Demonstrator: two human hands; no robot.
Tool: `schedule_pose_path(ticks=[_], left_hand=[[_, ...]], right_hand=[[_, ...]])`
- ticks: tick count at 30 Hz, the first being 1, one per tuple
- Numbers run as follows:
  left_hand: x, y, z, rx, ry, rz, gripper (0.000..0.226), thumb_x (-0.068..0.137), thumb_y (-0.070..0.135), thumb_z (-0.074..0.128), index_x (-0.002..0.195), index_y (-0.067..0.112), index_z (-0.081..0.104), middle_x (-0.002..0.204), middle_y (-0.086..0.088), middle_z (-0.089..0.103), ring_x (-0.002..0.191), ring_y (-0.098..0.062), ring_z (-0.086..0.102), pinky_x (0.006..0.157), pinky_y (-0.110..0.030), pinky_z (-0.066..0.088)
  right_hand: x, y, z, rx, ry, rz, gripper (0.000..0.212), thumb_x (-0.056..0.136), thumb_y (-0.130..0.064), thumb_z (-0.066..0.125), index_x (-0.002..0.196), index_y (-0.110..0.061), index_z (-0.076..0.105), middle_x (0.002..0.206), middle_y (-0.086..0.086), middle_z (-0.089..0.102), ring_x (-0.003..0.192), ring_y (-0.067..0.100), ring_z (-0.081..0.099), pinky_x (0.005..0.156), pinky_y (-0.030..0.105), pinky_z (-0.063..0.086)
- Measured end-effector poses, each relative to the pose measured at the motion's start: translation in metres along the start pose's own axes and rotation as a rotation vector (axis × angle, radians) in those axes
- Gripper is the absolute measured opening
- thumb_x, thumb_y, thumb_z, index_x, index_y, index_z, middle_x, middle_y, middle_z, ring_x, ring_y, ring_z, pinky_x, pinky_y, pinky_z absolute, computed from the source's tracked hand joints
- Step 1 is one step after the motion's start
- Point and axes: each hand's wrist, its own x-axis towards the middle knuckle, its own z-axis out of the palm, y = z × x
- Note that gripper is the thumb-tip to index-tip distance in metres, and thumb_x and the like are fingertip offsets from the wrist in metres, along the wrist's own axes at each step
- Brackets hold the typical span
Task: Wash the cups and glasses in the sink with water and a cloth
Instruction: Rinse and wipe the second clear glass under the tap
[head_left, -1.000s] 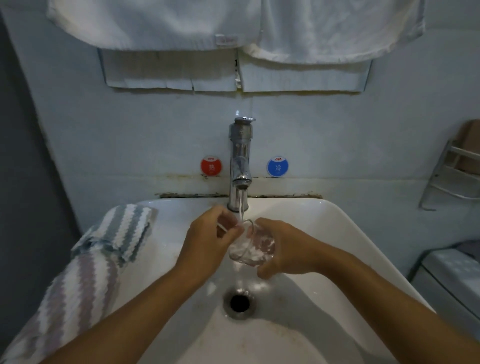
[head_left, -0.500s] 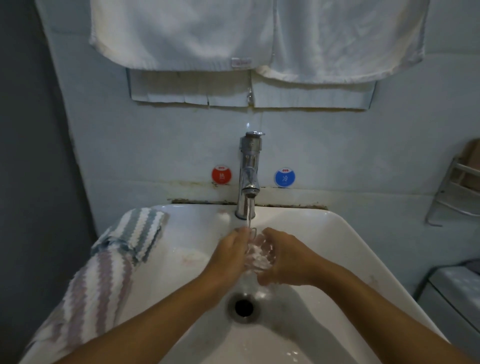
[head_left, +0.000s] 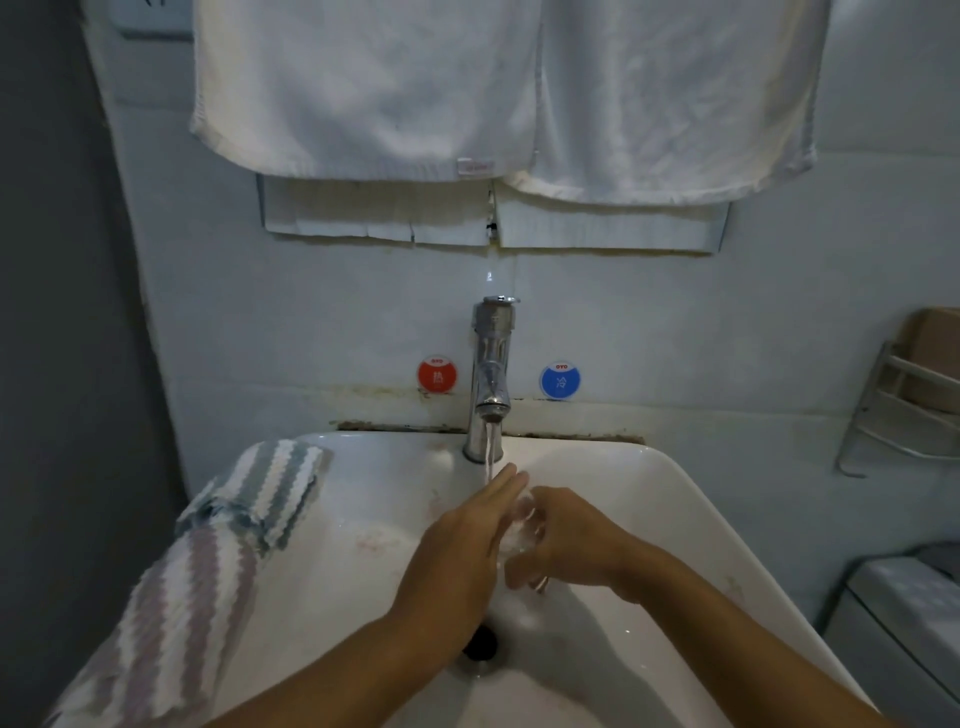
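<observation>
The glass (head_left: 521, 525) sits between both hands over the sink (head_left: 675, 499), just under the tap (head_left: 491, 374) and its running stream; the right hand (head_left: 566, 540) curls round it, the left hand (head_left: 457, 561) lies flat against it, fingers straight; likely light, rigid, wet and slippery, breakable against the basin; best held round the body, not the rim; the striped cloth (head_left: 208, 561) lies untouched on the left edge.

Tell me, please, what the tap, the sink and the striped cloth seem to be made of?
Tap: polished, chromed metal, by its mirror-like glints. Sink: probably glazed white ceramic, smooth and glossy. Cloth: soft woven textile, likely microfibre or cotton, with a ridged, matte surface.
</observation>
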Motion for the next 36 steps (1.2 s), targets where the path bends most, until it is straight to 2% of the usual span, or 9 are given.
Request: schedule_pose_path(ticks=[2, 6, 9, 12, 17, 21, 25, 32, 36], left_hand=[[-0.002, -0.001, -0.005, 0.069, -0.01, -0.022, 0.057, 0.099, 0.022, 0.055, 0.149, 0.039, 0.033, 0.141, 0.014, 0.052, 0.124, -0.003, 0.052, 0.107, -0.015, 0.038], [-0.001, 0.001, -0.017, 0.064, 0.133, -0.098, 0.042, 0.094, 0.002, 0.051, 0.122, 0.033, 0.06, 0.112, 0.01, 0.066, 0.103, -0.007, 0.061, 0.088, -0.018, 0.049], [0.015, 0.016, -0.039, 0.026, 0.333, -0.142, 0.037, 0.099, 0.004, 0.042, 0.129, 0.023, 0.051, 0.107, 0.004, 0.065, 0.097, -0.013, 0.064, 0.078, -0.021, 0.053], [0.037, 0.034, -0.068, 0.169, 0.518, 0.064, 0.051, 0.1, 0.009, 0.041, 0.15, 0.02, 0.034, 0.112, -0.002, 0.062, 0.089, -0.015, 0.061, 0.071, -0.021, 0.051], [0.063, 0.044, -0.088, 0.508, 0.365, 0.144, 0.078, 0.096, 0.012, 0.053, 0.156, 0.035, 0.008, 0.122, 0.003, 0.049, 0.089, -0.008, 0.046, 0.059, -0.016, 0.039], [0.068, 0.047, -0.09, 0.473, 0.398, 0.175, 0.066, 0.095, 0.015, 0.052, 0.154, 0.031, 0.026, 0.12, 0.001, 0.052, 0.096, -0.014, 0.051, 0.068, -0.025, 0.052], [0.065, 0.048, -0.087, 0.394, 0.442, 0.222, 0.049, 0.09, 0.022, 0.038, 0.138, 0.024, 0.049, 0.107, 0.0, 0.053, 0.088, -0.016, 0.053, 0.063, -0.031, 0.056], [0.034, 0.032, -0.084, 0.399, 0.431, 0.221, 0.056, 0.089, 0.014, 0.054, 0.143, 0.024, 0.043, 0.107, 0.003, 0.055, 0.086, -0.014, 0.054, 0.06, -0.025, 0.048], [0.0, 0.001, -0.098, 0.516, 0.314, 0.04, 0.028, 0.089, 0.013, 0.055, 0.115, 0.018, 0.064, 0.104, 0.0, 0.065, 0.095, -0.023, 0.061, 0.073, -0.039, 0.054]], right_hand=[[-0.002, 0.001, -0.005, 0.038, -0.026, 0.024, 0.058, 0.07, -0.022, 0.086, 0.119, -0.02, 0.055, 0.105, -0.005, 0.06, 0.09, 0.012, 0.062, 0.074, 0.018, 0.054], [-0.004, -0.001, -0.008, 0.019, -0.026, 0.019, 0.054, 0.07, -0.02, 0.086, 0.116, -0.019, 0.057, 0.099, -0.006, 0.061, 0.084, 0.011, 0.062, 0.069, 0.015, 0.053], [-0.004, -0.003, -0.006, -0.033, -0.032, 0.002, 0.061, 0.069, -0.028, 0.087, 0.12, -0.022, 0.054, 0.104, -0.008, 0.057, 0.092, 0.01, 0.058, 0.075, 0.017, 0.049], [-0.003, -0.005, -0.004, -0.043, -0.049, -0.025, 0.058, 0.071, -0.028, 0.086, 0.118, -0.026, 0.052, 0.105, -0.011, 0.054, 0.092, 0.008, 0.056, 0.071, 0.014, 0.046], [-0.004, -0.003, -0.002, -0.081, -0.036, -0.029, 0.061, 0.069, -0.026, 0.087, 0.117, -0.029, 0.049, 0.105, -0.01, 0.055, 0.09, 0.009, 0.058, 0.066, 0.016, 0.049], [-0.006, -0.003, -0.003, -0.092, -0.028, -0.034, 0.06, 0.069, -0.025, 0.088, 0.113, -0.03, 0.048, 0.105, -0.008, 0.054, 0.087, 0.012, 0.06, 0.063, 0.019, 0.054], [-0.006, -0.005, -0.001, -0.222, 0.036, -0.085, 0.068, 0.068, -0.032, 0.088, 0.124, -0.028, 0.048, 0.114, -0.007, 0.054, 0.099, 0.011, 0.055, 0.081, 0.021, 0.05], [-0.008, -0.006, 0.002, -0.481, 0.222, -0.231, 0.077, 0.065, -0.035, 0.088, 0.129, -0.033, 0.044, 0.124, -0.008, 0.052, 0.105, 0.011, 0.049, 0.087, 0.029, 0.051], [-0.01, -0.008, 0.005, -0.726, 0.322, -0.43, 0.076, 0.077, -0.025, 0.08, 0.142, -0.028, 0.04, 0.133, -0.004, 0.049, 0.113, 0.014, 0.046, 0.096, 0.026, 0.042]])
